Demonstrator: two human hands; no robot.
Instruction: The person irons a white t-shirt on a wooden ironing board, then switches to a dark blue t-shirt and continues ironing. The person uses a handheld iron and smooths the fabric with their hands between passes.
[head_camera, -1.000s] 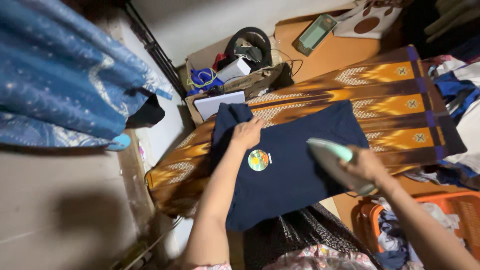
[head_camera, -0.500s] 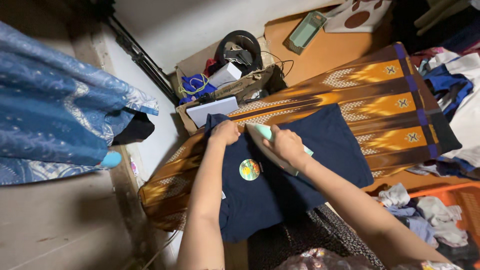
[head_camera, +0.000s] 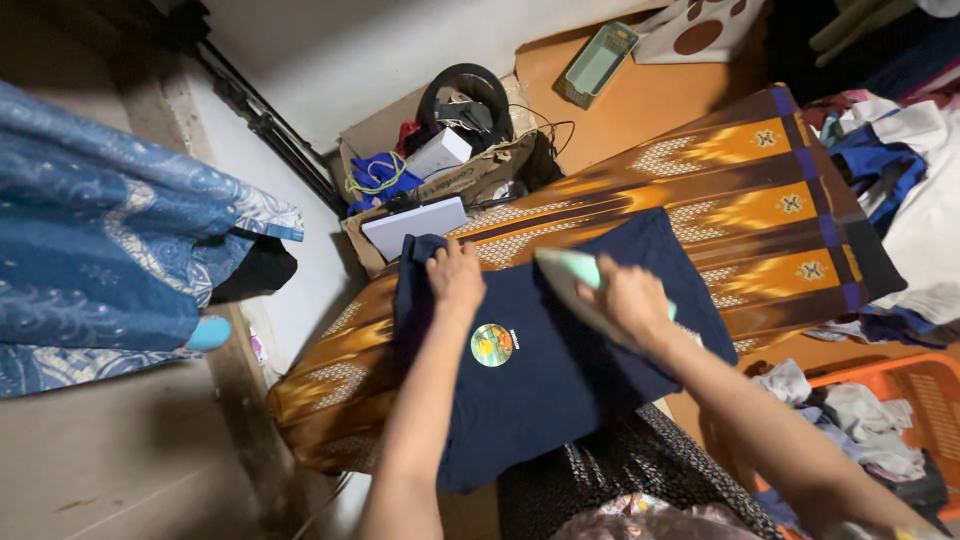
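The navy T-shirt (head_camera: 560, 350) lies flat on the brown-and-gold patterned cloth (head_camera: 740, 190), its long axis running from the near edge up toward the cardboard box (head_camera: 450, 170). The left hand (head_camera: 455, 280) presses open-palmed on the shirt's upper corner, holding nothing. Just to its right, the right hand (head_camera: 630, 300) is wrapped around the mint-green iron (head_camera: 575, 280), whose soleplate rests on the fabric — tip pointing toward the left hand. The shirt is dark and smooth, with a round, colourful print (head_camera: 492, 345) near the left forearm.
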